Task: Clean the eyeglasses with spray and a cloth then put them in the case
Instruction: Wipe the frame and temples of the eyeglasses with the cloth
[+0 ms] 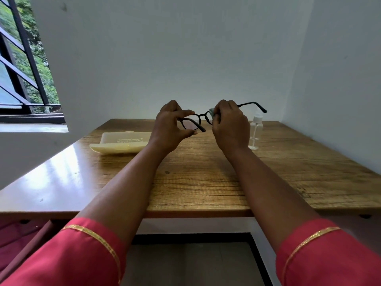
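Black round-framed eyeglasses hung in the air above the wooden table, held between my two hands with both arms stretched forward. My left hand pinched the left lens rim between forefinger and thumb, its temple folded under my fingers. My right hand curled round a small pale grey cloth pressed against the other lens, the right temple sticking out past my knuckles. Left of my hands, an open cream plastic glasses case lay on the table; I could see nothing inside it. To the right stood a clear plastic spray bottle, upright.
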